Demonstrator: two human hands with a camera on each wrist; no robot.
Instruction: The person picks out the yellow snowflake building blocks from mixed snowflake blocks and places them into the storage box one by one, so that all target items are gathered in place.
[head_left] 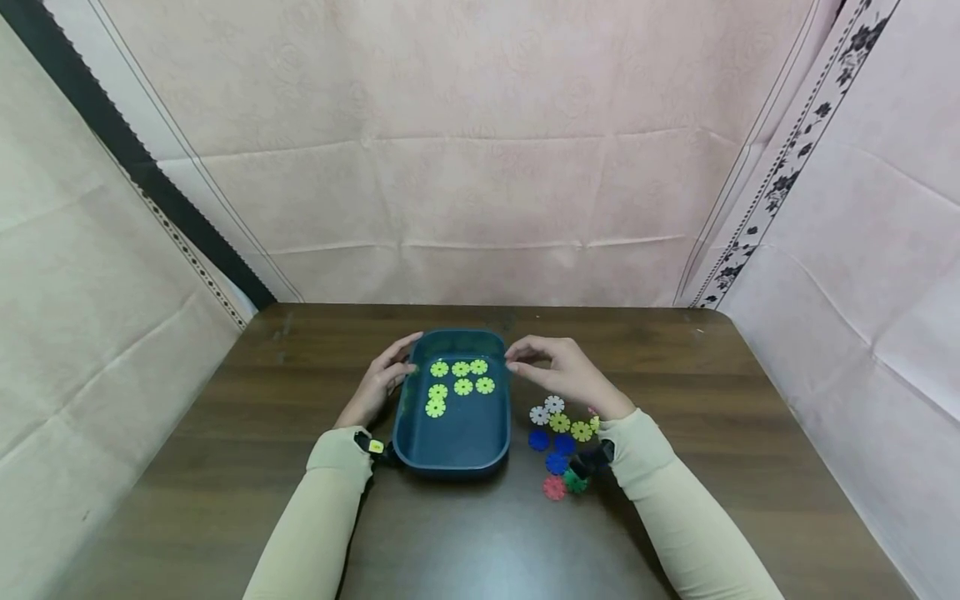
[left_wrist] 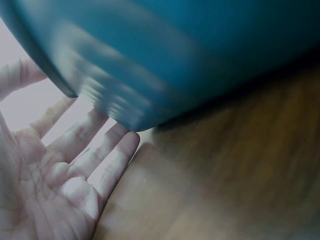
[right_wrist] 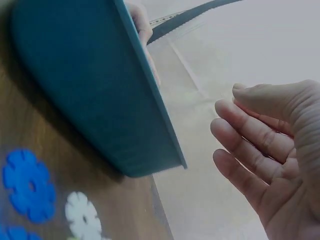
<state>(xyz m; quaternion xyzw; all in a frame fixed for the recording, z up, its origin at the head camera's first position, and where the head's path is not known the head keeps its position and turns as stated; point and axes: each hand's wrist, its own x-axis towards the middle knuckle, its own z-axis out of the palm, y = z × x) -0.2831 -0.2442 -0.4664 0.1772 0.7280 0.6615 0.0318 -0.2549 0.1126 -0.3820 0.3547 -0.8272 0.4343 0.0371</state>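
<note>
A dark teal tray [head_left: 450, 442] stands on the table with several yellow-green notched discs [head_left: 462, 387] lying flat inside it. My left hand [head_left: 384, 379] holds the tray's left side, thumb at the rim and fingers along the outer wall. In the left wrist view its fingers [left_wrist: 102, 150] reach under the tray's wall [left_wrist: 150, 60]. Just beyond the right rim is my right hand [head_left: 570, 372], apart from the tray. The right wrist view shows its fingers [right_wrist: 245, 135] loosely bent, thumb close to the index finger, nothing held.
To the tray's right, partly under my right wrist, lie loose notched discs: white [head_left: 554, 404], yellow-green [head_left: 581, 431], blue [head_left: 557, 463], red [head_left: 554, 487] and green [head_left: 575, 481]. Pale cloth walls [head_left: 480, 208] border the wooden table [head_left: 337, 517] behind and at both sides.
</note>
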